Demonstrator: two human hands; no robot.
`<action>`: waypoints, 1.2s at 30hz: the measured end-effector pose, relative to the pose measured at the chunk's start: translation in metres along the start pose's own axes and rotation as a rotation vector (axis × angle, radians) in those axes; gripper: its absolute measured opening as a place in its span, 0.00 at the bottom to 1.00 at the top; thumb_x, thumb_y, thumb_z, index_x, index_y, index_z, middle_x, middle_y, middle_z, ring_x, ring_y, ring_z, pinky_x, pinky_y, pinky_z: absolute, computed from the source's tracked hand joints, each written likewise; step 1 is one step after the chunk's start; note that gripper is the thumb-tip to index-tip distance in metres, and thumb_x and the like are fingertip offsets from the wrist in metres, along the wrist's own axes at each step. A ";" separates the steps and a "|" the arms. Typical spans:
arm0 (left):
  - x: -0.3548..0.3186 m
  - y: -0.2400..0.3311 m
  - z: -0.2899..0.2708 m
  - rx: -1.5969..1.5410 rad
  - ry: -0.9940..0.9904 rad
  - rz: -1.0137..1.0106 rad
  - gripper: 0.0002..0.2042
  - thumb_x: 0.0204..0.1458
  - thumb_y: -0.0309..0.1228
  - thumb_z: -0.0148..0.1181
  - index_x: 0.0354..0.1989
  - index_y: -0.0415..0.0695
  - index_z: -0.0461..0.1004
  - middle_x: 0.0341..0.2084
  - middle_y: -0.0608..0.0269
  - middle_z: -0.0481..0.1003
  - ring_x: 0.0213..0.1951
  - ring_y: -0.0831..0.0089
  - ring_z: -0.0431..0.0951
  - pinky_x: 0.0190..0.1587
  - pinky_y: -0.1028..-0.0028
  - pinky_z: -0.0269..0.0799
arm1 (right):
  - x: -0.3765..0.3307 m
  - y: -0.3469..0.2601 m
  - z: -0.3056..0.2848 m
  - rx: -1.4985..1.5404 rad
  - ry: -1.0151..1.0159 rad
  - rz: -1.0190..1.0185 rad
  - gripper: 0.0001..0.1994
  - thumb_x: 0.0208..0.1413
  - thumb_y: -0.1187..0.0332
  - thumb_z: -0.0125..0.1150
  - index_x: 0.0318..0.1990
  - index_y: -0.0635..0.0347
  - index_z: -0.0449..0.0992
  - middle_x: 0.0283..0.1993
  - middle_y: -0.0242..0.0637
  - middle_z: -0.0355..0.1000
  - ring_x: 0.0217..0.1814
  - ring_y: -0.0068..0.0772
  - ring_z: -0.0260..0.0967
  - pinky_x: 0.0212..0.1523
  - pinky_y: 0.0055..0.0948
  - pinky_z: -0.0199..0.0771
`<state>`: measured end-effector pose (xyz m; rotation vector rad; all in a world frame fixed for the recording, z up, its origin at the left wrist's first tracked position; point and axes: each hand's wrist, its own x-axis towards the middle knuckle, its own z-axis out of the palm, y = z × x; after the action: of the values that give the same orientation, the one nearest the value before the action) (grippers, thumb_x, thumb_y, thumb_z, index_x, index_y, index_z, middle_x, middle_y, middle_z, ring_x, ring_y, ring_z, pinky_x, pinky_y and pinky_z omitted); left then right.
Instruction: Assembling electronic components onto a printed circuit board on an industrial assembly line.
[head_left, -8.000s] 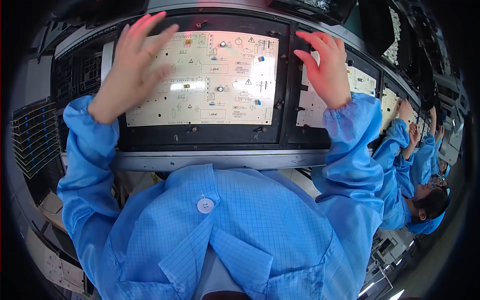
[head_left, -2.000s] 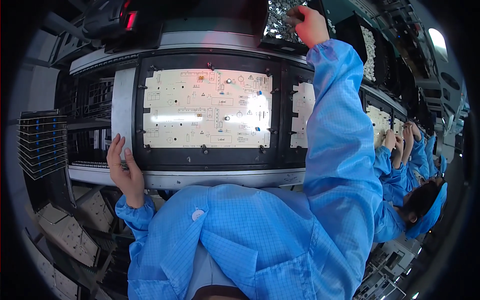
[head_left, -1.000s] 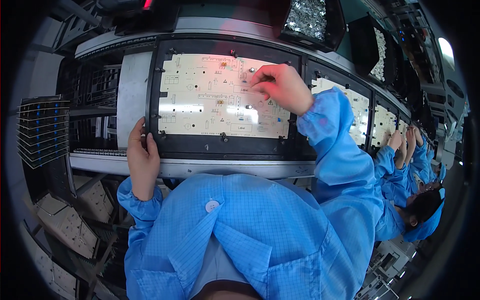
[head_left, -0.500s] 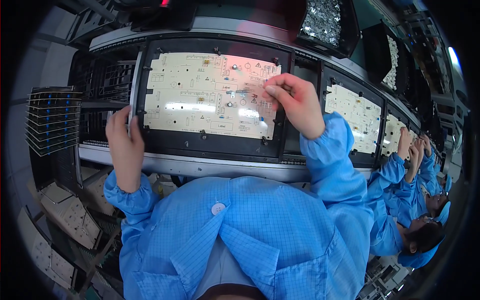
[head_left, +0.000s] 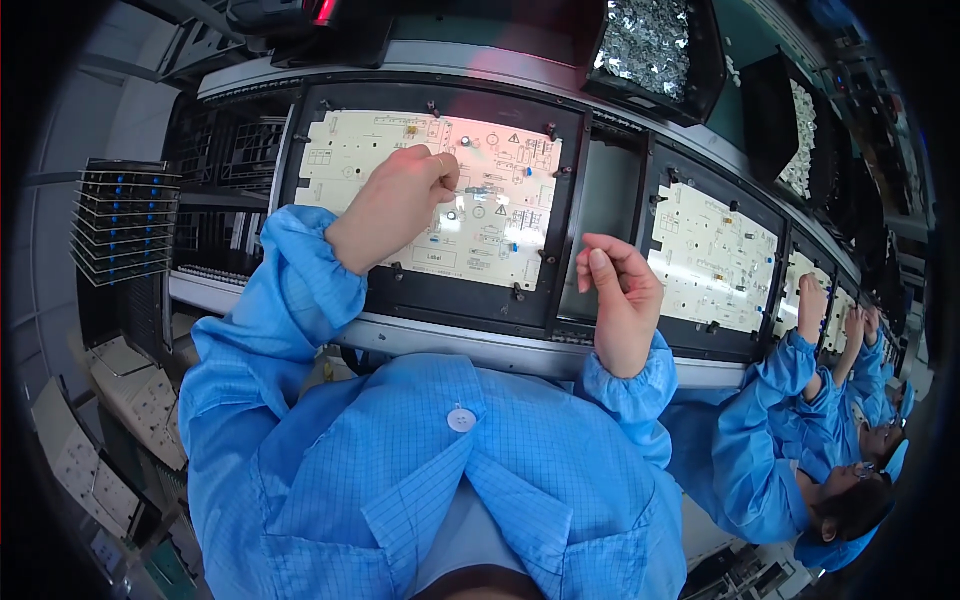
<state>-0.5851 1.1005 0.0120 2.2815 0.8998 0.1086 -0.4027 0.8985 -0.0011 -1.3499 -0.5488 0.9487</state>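
I see my left hand (head_left: 395, 205) now pinching a small axial component (head_left: 478, 190) onto the cream printed circuit board (head_left: 430, 195), replacing the right hand (head_left: 620, 300); it hovers near, loosely curled, empty.

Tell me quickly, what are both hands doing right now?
Left hand pinching a small component over the pale circuit board. Right hand raised, loosely curled, apparently empty. Nothing blocking the board.
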 end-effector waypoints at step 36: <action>0.112 0.045 0.018 0.030 -0.080 -0.152 0.11 0.43 0.20 0.53 0.37 0.34 0.73 0.25 0.52 0.76 0.30 0.61 0.78 0.36 0.66 0.73 | 0.000 0.012 -0.017 0.190 -0.018 0.029 0.07 0.62 0.80 0.56 0.46 0.68 0.78 0.38 0.32 0.72 0.41 0.17 0.69 0.43 0.15 0.66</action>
<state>-0.4688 1.1369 0.0076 2.2192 1.0343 -0.0634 -0.3920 0.8885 -0.0154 -1.1827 -0.4426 1.0115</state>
